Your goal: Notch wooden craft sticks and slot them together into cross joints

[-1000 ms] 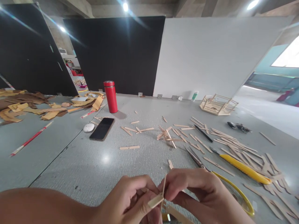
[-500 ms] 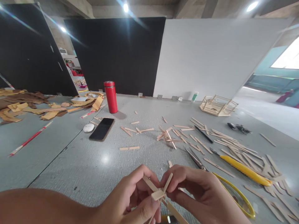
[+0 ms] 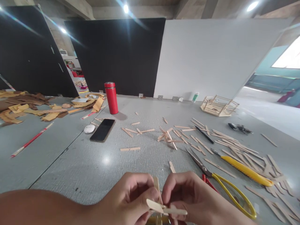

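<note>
At the bottom of the head view my left hand (image 3: 131,200) and my right hand (image 3: 189,200) meet, both pinched on a small assembly of wooden sticks (image 3: 161,206). One stick of it stands upright between my fingers and another lies crosswise toward the right. Yellow-handled scissors (image 3: 225,190) lie just right of my right hand on the grey surface (image 3: 93,168).
Loose wooden sticks (image 3: 168,136) are scattered mid-surface and several more lie at the right. A yellow utility knife (image 3: 246,170), a black pen (image 3: 203,134), a phone (image 3: 102,129), a white earbud case (image 3: 89,128), a red flask (image 3: 111,97) and a stick frame (image 3: 219,105) are around. Cardboard scraps (image 3: 28,107) lie far left.
My hands have turned the stick assembly: the crossed sticks now show one upright and one lying flat. The hands sit slightly lower, and more of the scissors shows.
</note>
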`<state>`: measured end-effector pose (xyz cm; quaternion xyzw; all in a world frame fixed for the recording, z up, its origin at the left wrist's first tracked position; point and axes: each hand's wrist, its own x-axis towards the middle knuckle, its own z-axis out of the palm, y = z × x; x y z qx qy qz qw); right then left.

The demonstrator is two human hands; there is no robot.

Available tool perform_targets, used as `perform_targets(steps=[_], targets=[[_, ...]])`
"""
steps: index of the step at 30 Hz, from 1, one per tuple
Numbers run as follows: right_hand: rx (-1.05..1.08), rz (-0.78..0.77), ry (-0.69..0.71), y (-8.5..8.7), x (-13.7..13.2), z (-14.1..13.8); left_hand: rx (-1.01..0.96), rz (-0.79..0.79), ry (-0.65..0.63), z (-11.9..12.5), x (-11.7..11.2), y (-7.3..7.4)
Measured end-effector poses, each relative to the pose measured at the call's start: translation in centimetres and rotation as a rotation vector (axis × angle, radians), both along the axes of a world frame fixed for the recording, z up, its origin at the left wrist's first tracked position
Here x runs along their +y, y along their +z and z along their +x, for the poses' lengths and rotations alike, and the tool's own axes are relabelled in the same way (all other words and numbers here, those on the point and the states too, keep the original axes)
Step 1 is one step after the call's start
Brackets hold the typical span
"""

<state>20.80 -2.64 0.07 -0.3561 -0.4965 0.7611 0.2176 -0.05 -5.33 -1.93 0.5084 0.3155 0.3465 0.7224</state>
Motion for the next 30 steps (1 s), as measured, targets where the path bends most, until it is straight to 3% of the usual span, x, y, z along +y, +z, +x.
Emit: perform_targets(steps=[4,8,14,18,26,30], targets=[[0.086,-0.020,0.032,-0.7,-0.5,-0.1,-0.019,0.062,-0.070,-0.2,-0.1,0.1],[0.205,-0.015,0.051,-1.3,-0.5,0.3,-0.014,0.039,-0.005,-0.2,-0.5,0.2],[0.430,0.034,0.039,-0.5,0.7,1.4,-0.028,-0.015,0.062,-0.2,-0.5,-0.1],[0.321,0.060,0.069,-0.6,0.7,1.4,-0.106,-0.005,0.112,-0.1,-0.2,-0.3],[0.073,0.210,-0.114,-1.3,-0.3,0.0,-0.178,-0.018,0.098,0.2,-0.1,-0.7],[0.022,0.308,-0.132,-1.4,-0.3,0.1,-0.215,-0.032,0.078,0.1,-0.2,-0.8]])
